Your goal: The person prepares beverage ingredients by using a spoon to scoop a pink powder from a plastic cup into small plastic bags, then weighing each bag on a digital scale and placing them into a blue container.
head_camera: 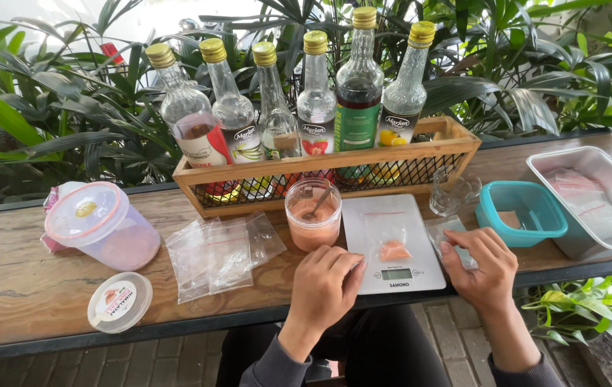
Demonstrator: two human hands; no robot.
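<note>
Down at the near edge of the wooden tabletop [5, 287], your left hand [326, 281] is curled loosely, fingers touching the left side of the white kitchen scale [389, 244]; whether it grips anything, you cannot tell. Your right hand [483, 266] lies flat on a clear zip bag [449, 236] just right of the scale. 1 small bag of pink powder [394, 249] sits on the scale. Behind, a tub of pink powder [313, 213] holds a spoon [320, 201], before a crate [327, 166] with 6 bottles.
</note>
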